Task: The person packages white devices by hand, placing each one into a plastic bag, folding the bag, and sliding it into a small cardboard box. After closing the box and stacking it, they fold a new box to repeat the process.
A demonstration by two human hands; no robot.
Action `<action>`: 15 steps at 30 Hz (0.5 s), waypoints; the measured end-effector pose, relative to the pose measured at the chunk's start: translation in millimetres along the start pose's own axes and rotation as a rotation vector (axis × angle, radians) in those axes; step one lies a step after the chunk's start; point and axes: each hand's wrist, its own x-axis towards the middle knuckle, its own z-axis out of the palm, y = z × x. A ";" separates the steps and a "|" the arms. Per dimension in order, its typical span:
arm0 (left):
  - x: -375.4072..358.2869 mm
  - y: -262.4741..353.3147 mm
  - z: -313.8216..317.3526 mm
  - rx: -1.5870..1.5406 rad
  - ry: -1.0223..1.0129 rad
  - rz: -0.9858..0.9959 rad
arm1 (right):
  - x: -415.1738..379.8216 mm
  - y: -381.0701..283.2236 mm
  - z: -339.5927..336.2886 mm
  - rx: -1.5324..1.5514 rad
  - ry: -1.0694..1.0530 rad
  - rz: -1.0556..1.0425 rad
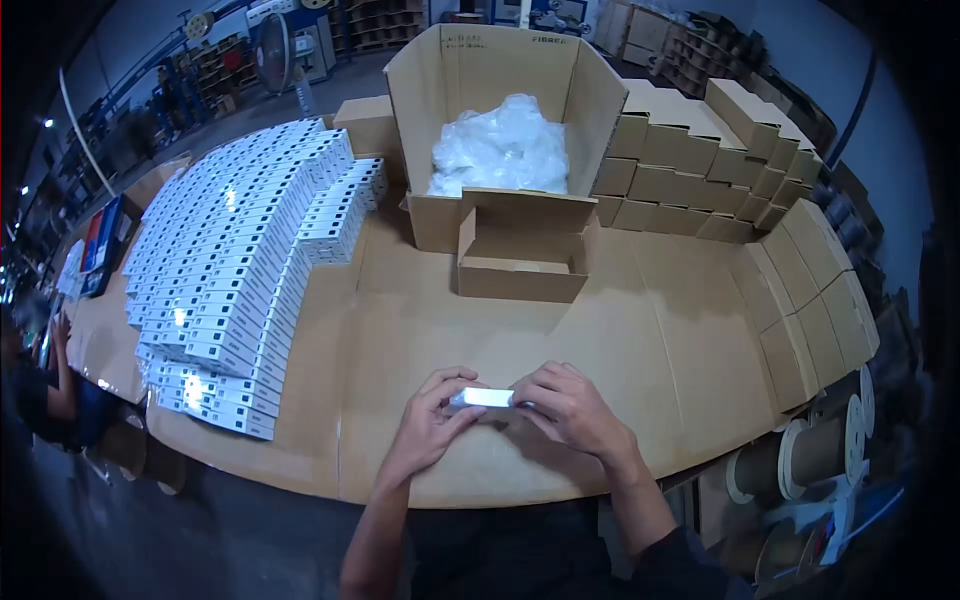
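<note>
While the cardboard-covered table (420,330) spans most of the view, the great stepped stack of white printed boxes (225,260) fills its left side, and a tall open carton (510,62) of clear plastic bags (503,150) stands at the far middle. Just in front of that carton sits a smaller open cardboard box (520,284), directly beyond the hands and well apart from them. At the near edge, the left hand (430,420) and right hand (570,405) face each other across a slim white box (487,398), its long axis running left to right between them; neither hand is clearly nearer. The left thumb and fingers pinch its left end; the right fingers are bunched close at its right end, though whether they grip it I cannot tell. The fingertips hide both ends, glare washes out the face, any print or film there is unreadable, and the smaller open cardboard box's floor is mostly concealed.
</note>
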 end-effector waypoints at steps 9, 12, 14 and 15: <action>70.1 29.1 -18.6 0.481 0.247 0.091 | 47.8 31.7 -56.5 -0.056 0.367 0.092; 103.1 5.7 -33.4 0.677 0.297 0.239 | 67.1 55.4 -56.9 -0.169 0.609 0.170; 122.0 -17.7 -38.7 0.724 0.265 0.276 | 78.3 64.8 -49.2 -0.268 0.711 0.173; 128.3 -18.6 -39.0 0.745 0.249 0.293 | 80.7 72.4 -43.2 -0.285 0.749 0.189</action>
